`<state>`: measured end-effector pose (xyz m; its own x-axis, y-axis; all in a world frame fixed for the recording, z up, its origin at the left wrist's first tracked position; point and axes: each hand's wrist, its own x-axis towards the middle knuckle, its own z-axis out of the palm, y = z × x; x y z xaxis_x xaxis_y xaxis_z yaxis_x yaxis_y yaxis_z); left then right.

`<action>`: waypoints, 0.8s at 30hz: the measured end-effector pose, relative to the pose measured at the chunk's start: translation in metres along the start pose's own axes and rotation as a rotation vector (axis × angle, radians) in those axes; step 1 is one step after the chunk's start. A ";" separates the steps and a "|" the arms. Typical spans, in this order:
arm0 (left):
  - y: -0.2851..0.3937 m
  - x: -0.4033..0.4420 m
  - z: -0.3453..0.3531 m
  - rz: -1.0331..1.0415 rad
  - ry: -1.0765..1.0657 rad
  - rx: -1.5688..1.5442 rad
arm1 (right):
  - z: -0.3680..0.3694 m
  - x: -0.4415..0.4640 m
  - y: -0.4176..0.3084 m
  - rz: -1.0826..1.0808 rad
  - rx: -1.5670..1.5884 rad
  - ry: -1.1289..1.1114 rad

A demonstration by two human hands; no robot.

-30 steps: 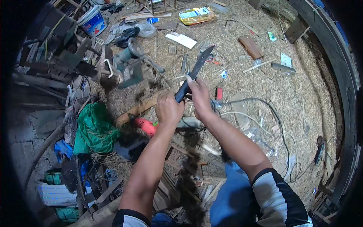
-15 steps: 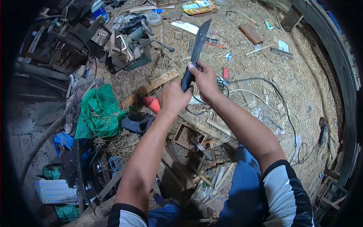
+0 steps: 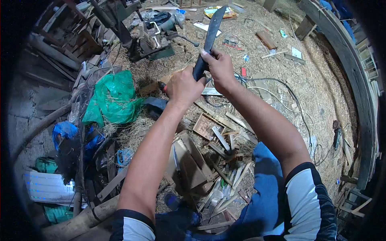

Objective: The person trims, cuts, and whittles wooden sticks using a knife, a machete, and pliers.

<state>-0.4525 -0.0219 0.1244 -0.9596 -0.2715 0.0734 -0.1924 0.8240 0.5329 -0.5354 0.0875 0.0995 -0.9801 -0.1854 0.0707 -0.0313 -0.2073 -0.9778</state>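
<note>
A machete [image 3: 213, 30] with a dark blade and black handle is held out in front of me, its tip pointing up and slightly right. My left hand [image 3: 185, 86] is closed at the lower end of the handle. Higher up, my right hand [image 3: 220, 70] grips it where handle and blade meet, thumb laid along it. Behind my left hand, a red object [image 3: 162, 86] is mostly hidden. Below my hands lies an open wooden box frame [image 3: 204, 125] among wood offcuts.
A green plastic sheet [image 3: 114, 98] lies to the left. Beyond it stands a bench vise [image 3: 159, 42]. Black cable [image 3: 287, 86] runs over the shavings-covered ground on the right, near a grinder-like tool [image 3: 336, 134]. A wooden beam [image 3: 341, 44] borders the right side.
My view has shifted, so the surroundings sit differently in it. The machete and both hands appear a little higher, with the same grip. The red object is now more covered by my left hand.
</note>
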 end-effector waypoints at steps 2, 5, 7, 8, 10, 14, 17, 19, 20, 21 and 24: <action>0.002 -0.015 -0.015 0.001 0.005 -0.004 | 0.010 -0.014 -0.018 0.012 0.027 -0.009; 0.009 -0.036 -0.037 0.012 0.053 0.015 | 0.017 -0.033 -0.037 -0.010 -0.004 -0.036; 0.022 -0.056 -0.051 0.016 0.063 0.010 | 0.022 -0.060 -0.060 0.008 0.068 -0.018; 0.029 -0.067 -0.053 0.023 0.062 0.011 | 0.021 -0.073 -0.071 0.027 0.137 -0.001; 0.040 -0.095 -0.047 0.127 0.161 -0.044 | 0.017 -0.100 -0.088 0.096 0.184 0.018; 0.070 -0.165 -0.036 0.066 0.045 -0.088 | -0.013 -0.152 -0.092 0.162 0.149 0.050; 0.084 -0.220 -0.038 0.144 -0.095 -0.164 | -0.039 -0.206 -0.125 0.254 0.170 0.056; 0.090 -0.254 -0.038 0.219 -0.277 -0.192 | -0.060 -0.235 -0.139 0.249 0.102 0.055; 0.091 -0.267 -0.034 0.223 -0.282 -0.186 | -0.073 -0.247 -0.146 0.249 0.109 0.061; 0.088 -0.281 -0.028 0.227 -0.304 -0.350 | -0.085 -0.262 -0.158 0.296 0.099 0.054; 0.075 -0.311 -0.004 0.188 -0.323 -0.505 | -0.111 -0.300 -0.185 0.382 0.089 0.060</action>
<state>-0.1677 0.1219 0.1449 -0.9964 0.0838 -0.0119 0.0304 0.4849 0.8740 -0.2573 0.2886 0.2373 -0.9278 -0.2095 -0.3087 0.3520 -0.2174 -0.9104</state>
